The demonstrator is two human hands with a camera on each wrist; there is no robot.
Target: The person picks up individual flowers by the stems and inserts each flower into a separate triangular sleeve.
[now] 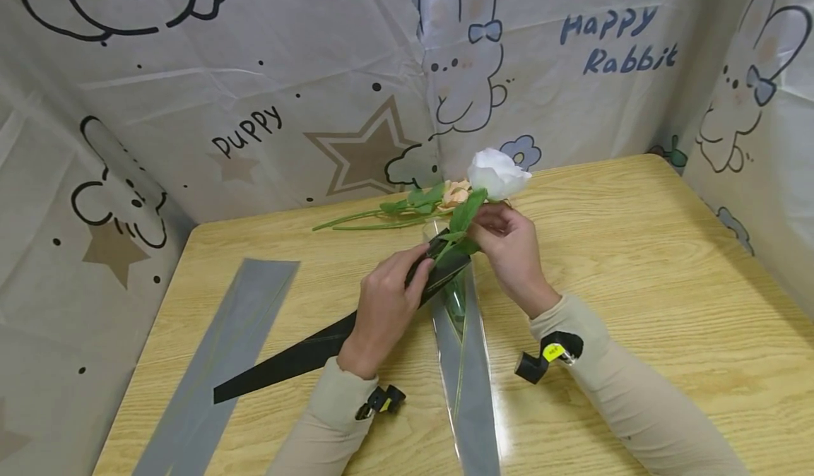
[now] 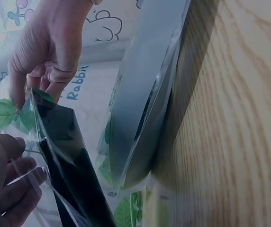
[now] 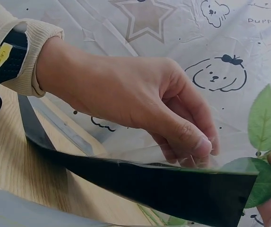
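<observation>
My left hand (image 1: 384, 306) pinches the clear edge of a narrow black flower sleeve (image 1: 318, 342) near its mouth. The sleeve slants from lower left up towards the middle of the table. My right hand (image 1: 511, 257) holds a white artificial rose (image 1: 497, 174) by its stem, just below the bloom. Its green leaves (image 3: 266, 120) stand at the sleeve's mouth, one partly behind the clear film. In the left wrist view, the right hand (image 2: 50, 42) is above the black sleeve (image 2: 76, 151), and the left fingertips (image 2: 29, 165) touch its film.
Beneath the hands lies a grey sleeve (image 1: 470, 398) with green leaves inside its clear upper end. Another grey sleeve (image 1: 235, 320) lies flat on the left. A peach flower (image 1: 454, 193) and green stems (image 1: 375, 222) lie at the back, before the printed cloth (image 1: 286, 59).
</observation>
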